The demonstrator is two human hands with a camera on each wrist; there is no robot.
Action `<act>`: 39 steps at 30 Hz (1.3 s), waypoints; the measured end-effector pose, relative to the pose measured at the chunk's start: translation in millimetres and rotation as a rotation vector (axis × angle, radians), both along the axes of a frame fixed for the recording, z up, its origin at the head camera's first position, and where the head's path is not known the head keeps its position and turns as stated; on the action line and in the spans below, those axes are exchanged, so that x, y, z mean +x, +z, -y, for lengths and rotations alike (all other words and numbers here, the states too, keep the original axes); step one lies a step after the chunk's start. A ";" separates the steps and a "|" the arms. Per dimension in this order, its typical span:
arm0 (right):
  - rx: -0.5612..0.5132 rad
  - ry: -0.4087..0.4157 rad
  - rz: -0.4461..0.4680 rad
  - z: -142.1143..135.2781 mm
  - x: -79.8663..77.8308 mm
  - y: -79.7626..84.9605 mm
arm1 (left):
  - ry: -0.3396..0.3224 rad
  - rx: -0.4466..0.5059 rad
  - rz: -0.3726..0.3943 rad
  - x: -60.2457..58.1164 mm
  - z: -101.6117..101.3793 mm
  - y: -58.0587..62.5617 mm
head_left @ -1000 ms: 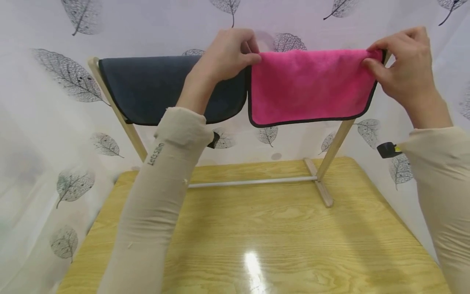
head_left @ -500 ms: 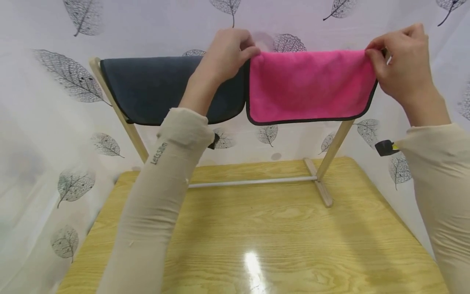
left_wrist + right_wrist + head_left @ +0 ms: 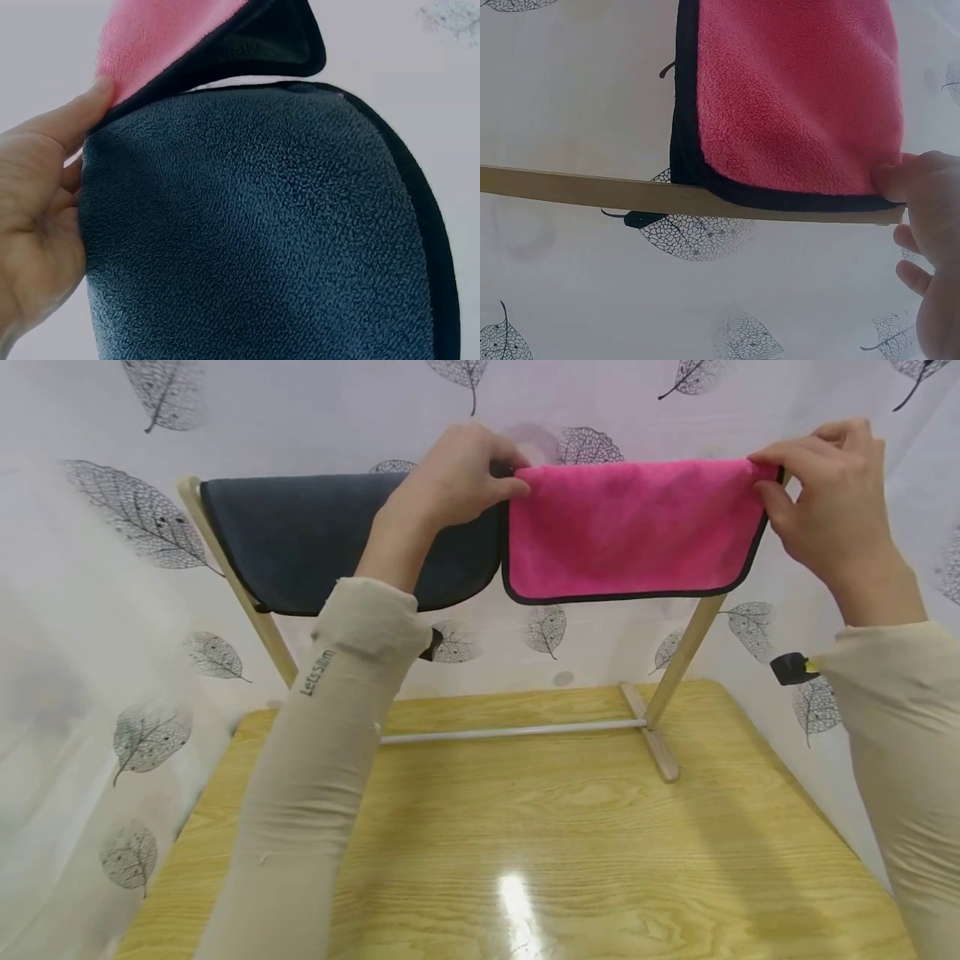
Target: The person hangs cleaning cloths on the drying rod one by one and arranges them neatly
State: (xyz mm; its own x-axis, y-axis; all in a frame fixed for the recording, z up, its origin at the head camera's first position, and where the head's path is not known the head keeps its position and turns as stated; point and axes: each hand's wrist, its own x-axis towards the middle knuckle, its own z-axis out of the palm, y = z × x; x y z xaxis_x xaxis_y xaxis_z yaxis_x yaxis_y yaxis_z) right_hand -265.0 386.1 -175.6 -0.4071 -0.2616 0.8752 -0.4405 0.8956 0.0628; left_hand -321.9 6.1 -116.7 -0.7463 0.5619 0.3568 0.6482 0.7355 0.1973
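Note:
A pink towel [image 3: 630, 535] with black edging hangs folded over the top of a wooden rack [image 3: 684, 660]. With thumb and fingers, my left hand [image 3: 456, 481] pinches its upper left end, where it meets a dark blue-grey towel [image 3: 300, 539] hanging on the rack's left half. At the other end, my right hand [image 3: 836, 506] pinches the pink towel's upper right end beside the rack's right post. The left wrist view shows the thumb on the pink towel [image 3: 161, 41], just above the dark towel [image 3: 255, 217]. The rack's top bar is hidden under the cloth.
The rack stands on a wood-grain table [image 3: 570, 835], with a white lower rod [image 3: 517, 732] between its legs and a flat wooden foot [image 3: 662, 756] at the right. A white curtain [image 3: 67, 635] with leaf prints surrounds the table at the back and sides.
The pink towel's front lower edge has risen a little and lies more level. Both hands stay at its top ends with only small shifts. The dark towel has not moved.

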 end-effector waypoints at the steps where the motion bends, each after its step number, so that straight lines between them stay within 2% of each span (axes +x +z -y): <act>1: 0.001 -0.011 0.002 0.2 -0.3 -0.3 | 0.006 0.008 0.005 0.2 -0.1 -0.2; 5: -0.042 -0.032 -0.009 2.1 -3.1 -0.3 | 0.005 0.023 -0.014 1.0 -0.3 -1.0; 10: 0.007 -0.053 0.009 2.5 -2.5 6.2 | -0.036 0.023 -0.067 2.1 1.4 -1.3; 16: 0.083 -0.098 0.125 -0.1 -0.8 17.2 | -0.012 0.014 -0.039 1.7 1.5 -2.8; 24: 0.111 -0.076 0.239 -1.8 -3.4 21.0 | -0.061 -0.044 -0.055 1.2 1.3 -1.7; 31: 0.046 -0.017 0.137 -7.2 -2.9 14.1 | -0.058 -0.053 -0.058 1.4 0.6 -1.9; 39: -0.024 -0.041 0.159 -9.0 -2.1 9.6 | 0.015 -0.043 -0.076 0.5 -1.9 -8.5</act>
State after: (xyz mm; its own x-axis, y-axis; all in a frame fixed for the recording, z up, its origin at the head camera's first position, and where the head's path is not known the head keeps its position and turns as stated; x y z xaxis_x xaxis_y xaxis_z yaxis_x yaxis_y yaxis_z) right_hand -267.1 395.1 -166.0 -0.5511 -0.2219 0.8044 -0.4061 0.9134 -0.0263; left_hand -321.4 8.0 -125.2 -0.7262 0.5672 0.3885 0.6490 0.7519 0.1154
